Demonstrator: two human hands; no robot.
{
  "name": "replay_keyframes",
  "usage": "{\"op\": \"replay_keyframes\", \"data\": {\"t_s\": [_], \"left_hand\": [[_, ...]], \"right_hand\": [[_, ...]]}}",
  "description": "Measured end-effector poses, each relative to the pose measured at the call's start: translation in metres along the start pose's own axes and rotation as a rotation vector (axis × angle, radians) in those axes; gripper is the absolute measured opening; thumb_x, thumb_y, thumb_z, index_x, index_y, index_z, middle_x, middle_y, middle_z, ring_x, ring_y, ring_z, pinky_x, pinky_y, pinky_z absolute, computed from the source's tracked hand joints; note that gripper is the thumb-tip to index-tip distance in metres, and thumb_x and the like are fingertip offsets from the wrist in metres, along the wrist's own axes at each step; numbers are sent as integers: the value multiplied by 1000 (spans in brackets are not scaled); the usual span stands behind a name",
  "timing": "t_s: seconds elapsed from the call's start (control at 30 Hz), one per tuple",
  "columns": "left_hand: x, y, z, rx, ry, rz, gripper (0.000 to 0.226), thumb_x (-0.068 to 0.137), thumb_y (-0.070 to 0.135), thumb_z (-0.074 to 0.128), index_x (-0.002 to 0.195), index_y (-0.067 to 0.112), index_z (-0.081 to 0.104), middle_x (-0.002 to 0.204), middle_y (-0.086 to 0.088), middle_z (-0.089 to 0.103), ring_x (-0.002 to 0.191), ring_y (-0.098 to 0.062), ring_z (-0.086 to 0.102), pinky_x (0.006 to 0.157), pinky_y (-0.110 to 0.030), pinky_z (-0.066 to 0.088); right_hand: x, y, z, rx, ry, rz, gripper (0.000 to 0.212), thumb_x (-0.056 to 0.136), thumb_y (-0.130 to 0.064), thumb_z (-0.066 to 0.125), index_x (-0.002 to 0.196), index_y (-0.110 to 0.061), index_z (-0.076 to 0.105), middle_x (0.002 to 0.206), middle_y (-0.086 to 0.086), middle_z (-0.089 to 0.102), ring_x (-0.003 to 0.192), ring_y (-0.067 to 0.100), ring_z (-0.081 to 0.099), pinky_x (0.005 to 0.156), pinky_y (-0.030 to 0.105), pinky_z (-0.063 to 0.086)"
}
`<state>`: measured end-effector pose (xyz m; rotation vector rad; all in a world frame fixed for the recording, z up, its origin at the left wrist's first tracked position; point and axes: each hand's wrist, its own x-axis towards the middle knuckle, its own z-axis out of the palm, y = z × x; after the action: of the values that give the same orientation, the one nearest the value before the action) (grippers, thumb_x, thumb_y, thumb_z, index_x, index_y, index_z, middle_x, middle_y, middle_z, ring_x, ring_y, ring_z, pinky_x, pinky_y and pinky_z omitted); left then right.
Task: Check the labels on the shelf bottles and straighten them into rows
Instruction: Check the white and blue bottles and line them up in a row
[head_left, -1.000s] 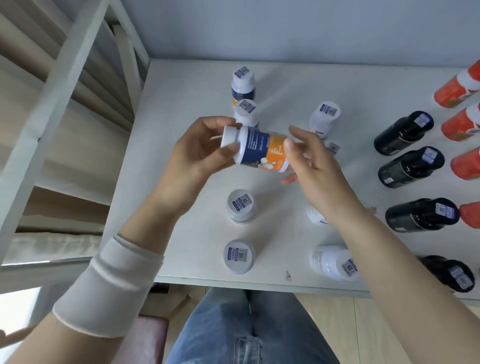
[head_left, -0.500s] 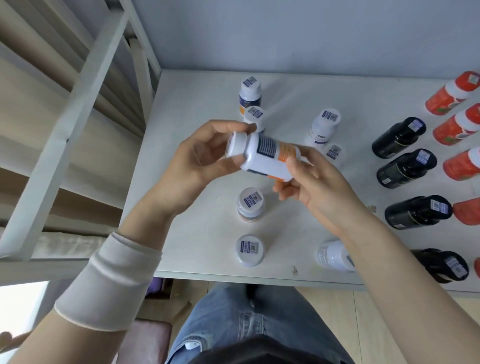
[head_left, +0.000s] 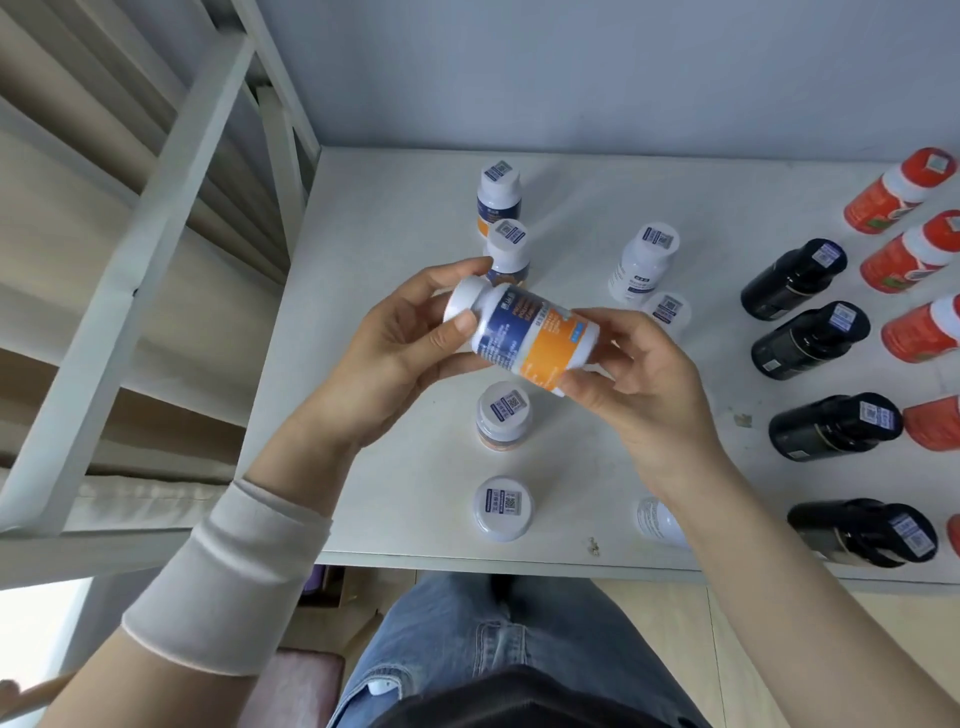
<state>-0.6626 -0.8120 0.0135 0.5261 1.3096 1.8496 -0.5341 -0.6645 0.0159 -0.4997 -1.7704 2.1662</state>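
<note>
A white bottle with a blue and orange label (head_left: 530, 338) lies sideways above the shelf, held between both hands. My left hand (head_left: 400, 353) grips its cap end, thumb across the neck. My right hand (head_left: 639, 379) holds its base end with curled fingers. Several white-capped bottles (head_left: 503, 418) stand upright on the white shelf (head_left: 395, 249) beneath, in a rough column. Two more white bottles (head_left: 647, 260) stand to the right of that column, and another (head_left: 660, 522) is partly hidden by my right forearm.
Several black bottles (head_left: 810, 340) stand in a column on the right, with red bottles (head_left: 898, 197) beyond them at the frame edge. A white metal shelf frame (head_left: 156, 218) rises on the left. The shelf's front edge (head_left: 467, 561) runs above my jeans.
The bottle has been turned in my hands, so its orange label part now faces up. My right hand has closed further round the base end.
</note>
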Motion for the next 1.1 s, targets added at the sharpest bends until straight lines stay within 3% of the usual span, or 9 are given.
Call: {"op": "replay_keyframes", "data": {"t_s": [0.1, 0.2, 0.3, 0.37, 0.5, 0.63, 0.77, 0.87, 1.1], "left_hand": [[4, -3, 2, -80, 19, -91, 30, 85, 28, 54, 115, 27, 57, 105, 6, 70, 97, -13, 66, 75, -27, 55], [12, -2, 7, -81, 90, -139, 29, 89, 33, 42, 112, 26, 57, 96, 6, 72, 87, -11, 68, 70, -26, 56], [22, 2, 7, 32, 138, -131, 24, 96, 28, 41, 112, 22, 58, 95, 3, 69, 82, -11, 67, 71, -24, 55], [27, 5, 5, 103, 150, -90, 19, 93, 23, 49, 109, 21, 59, 92, 4, 69, 82, -13, 66, 71, -25, 55], [33, 13, -3, 285, 109, 74, 25, 80, 16, 64, 103, 23, 59, 95, 11, 66, 88, -7, 64, 78, -25, 54], [38, 11, -8, 605, -50, 170, 35, 77, 11, 70, 106, 26, 57, 110, 8, 61, 102, -3, 59, 87, -21, 50], [47, -2, -14, 889, -80, 172, 45, 74, 0, 74, 110, 23, 60, 107, 11, 55, 98, 6, 54, 85, -14, 50], [54, -14, -17, 1061, -146, 197, 44, 73, 1, 74, 113, 15, 62, 109, 6, 51, 98, 2, 52, 86, -12, 47], [60, -34, -24, 1147, -156, 198, 41, 74, 6, 74, 113, 11, 61, 110, 2, 51, 105, -16, 52, 88, -19, 44]], "right_hand": [[2, -6, 17, -192, 189, -97, 48, 44, -33, 83, 82, -21, 56, 85, -1, 68, 77, 10, 64, 67, 21, 53], [4, -5, 25, -528, 274, -303, 55, 46, -46, 81, 86, -17, 56, 91, 10, 63, 76, 10, 59, 65, 19, 53], [5, 8, 22, -648, 257, -403, 58, 53, -33, 83, 97, -4, 59, 101, 10, 55, 87, 11, 55, 69, 17, 54], [5, 13, 20, -615, 241, -377, 53, 58, -21, 82, 101, -3, 57, 107, 8, 52, 97, 13, 55, 75, 14, 53], [13, 7, 12, -290, 134, -16, 42, 68, -1, 78, 97, -19, 54, 107, 5, 63, 97, 8, 63, 75, 12, 50], [27, 3, -3, -754, 56, -23, 41, 70, -12, 78, 106, -15, 58, 108, 2, 62, 99, 16, 61, 84, 22, 50], [41, -5, -8, -1206, -28, -109, 49, 75, -18, 74, 119, -10, 53, 121, 9, 52, 113, 24, 50, 86, 24, 34], [50, -7, -9, -1342, -78, -86, 50, 80, -22, 69, 124, -12, 49, 125, 9, 48, 117, 26, 46, 85, 25, 30], [62, -5, -9, -1473, -102, -79, 47, 84, -25, 65, 125, -13, 47, 124, 9, 48, 117, 27, 45, 84, 30, 34]]}}
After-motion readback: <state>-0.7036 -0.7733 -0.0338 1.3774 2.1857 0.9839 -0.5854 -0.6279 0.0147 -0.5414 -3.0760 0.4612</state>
